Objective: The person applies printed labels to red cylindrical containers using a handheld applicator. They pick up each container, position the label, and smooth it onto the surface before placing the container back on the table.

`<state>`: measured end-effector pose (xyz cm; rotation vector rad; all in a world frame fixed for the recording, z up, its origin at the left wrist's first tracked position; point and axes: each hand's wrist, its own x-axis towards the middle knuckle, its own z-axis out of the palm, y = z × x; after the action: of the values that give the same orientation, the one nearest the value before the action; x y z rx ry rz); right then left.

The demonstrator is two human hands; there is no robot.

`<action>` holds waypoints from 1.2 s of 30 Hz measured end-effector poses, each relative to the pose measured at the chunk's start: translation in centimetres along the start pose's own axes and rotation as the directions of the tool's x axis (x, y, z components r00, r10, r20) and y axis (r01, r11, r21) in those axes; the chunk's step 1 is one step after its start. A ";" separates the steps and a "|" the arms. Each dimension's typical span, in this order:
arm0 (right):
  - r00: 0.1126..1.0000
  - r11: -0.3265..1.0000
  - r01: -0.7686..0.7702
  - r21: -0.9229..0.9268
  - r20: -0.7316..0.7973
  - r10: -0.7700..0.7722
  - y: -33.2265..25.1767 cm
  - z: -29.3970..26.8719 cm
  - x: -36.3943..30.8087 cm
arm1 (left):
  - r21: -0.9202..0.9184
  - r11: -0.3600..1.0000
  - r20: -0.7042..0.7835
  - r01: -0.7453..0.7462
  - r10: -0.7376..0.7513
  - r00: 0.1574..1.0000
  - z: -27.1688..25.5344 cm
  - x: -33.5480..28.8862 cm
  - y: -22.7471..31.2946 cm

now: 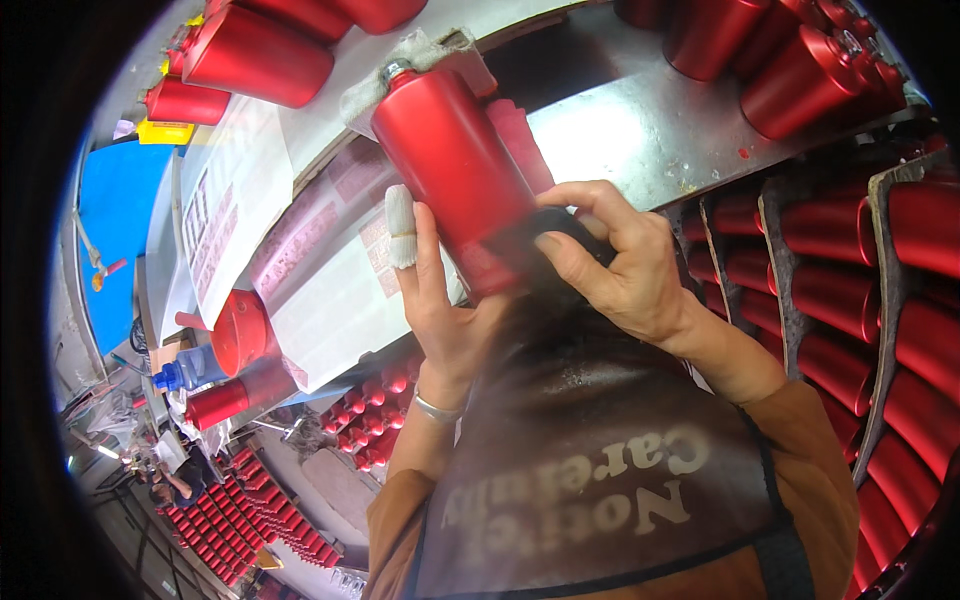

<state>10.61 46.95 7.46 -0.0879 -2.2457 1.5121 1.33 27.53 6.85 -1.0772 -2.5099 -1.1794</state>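
Left hand (445, 325) spread against red bottle (450, 150); right hand (640, 265) curled near base, grip unclear.

Silver-necked matte red bottle (450, 150), tilted, neck leftward

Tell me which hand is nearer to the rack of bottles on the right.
Right. The right hand is left of the rack, beside the red bottle's lower end. The left hand is farther left, at the bottle's other side.

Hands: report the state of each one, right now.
Left hand: holding the red bottle.
Right hand: partly curled at the bottle's lower end; whether it grips anything cannot be told.
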 end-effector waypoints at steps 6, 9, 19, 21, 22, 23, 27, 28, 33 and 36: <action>0.938 0.944 -0.326 0.049 -0.105 0.329 2.3 -1.1 0.5 | -0.244 0.967 -0.056 0.068 -0.084 0.995 1.3 -1.2 -2.3; 0.909 0.919 -0.335 0.209 -0.184 0.374 1.3 -1.4 0.9 | -0.248 0.964 -0.003 0.099 -0.103 0.995 0.5 -0.9 -1.6; 0.974 0.976 -0.214 -0.027 -0.081 0.212 0.2 0.2 0.7 | 0.132 0.986 0.045 -0.097 0.092 0.995 -1.0 2.0 1.7; 0.896 0.896 -0.441 -0.052 -0.080 0.436 0.9 -0.7 1.0 | 0.062 0.997 0.025 -0.042 0.041 0.999 -1.1 1.5 1.2; 0.887 0.889 -0.456 0.029 -0.068 0.457 0.8 -1.0 1.0 | 0.025 1.000 0.023 0.002 -0.002 1.000 -1.0 1.2 1.0; 0.920 0.926 -0.356 0.123 -0.126 0.370 0.6 -1.2 0.8 | -0.022 0.999 0.018 0.039 -0.038 0.999 -0.9 0.9 0.8; 0.973 0.986 -0.159 0.059 -0.161 0.167 -1.7 -0.3 0.0 | -0.073 0.993 0.025 0.095 -0.094 0.995 0.0 -0.1 0.5; 0.991 0.999 -0.005 -0.054 -0.134 -0.002 -2.0 0.1 0.0 | -0.075 0.993 0.019 0.095 -0.094 0.995 0.0 -0.2 0.4; 0.991 0.982 -0.099 -0.160 -0.105 0.082 -1.0 -0.1 1.0 | -0.085 0.988 0.018 0.126 -0.125 0.992 0.1 -0.4 -0.2; 0.940 0.954 -0.298 -0.027 -0.183 0.289 -0.2 -1.3 1.1 | -0.132 0.979 0.042 0.155 -0.151 0.988 -0.2 -0.3 -0.1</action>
<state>10.15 48.27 8.39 -0.5763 -2.2015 1.5191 1.44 27.19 6.77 -0.9536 -2.6102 -1.4024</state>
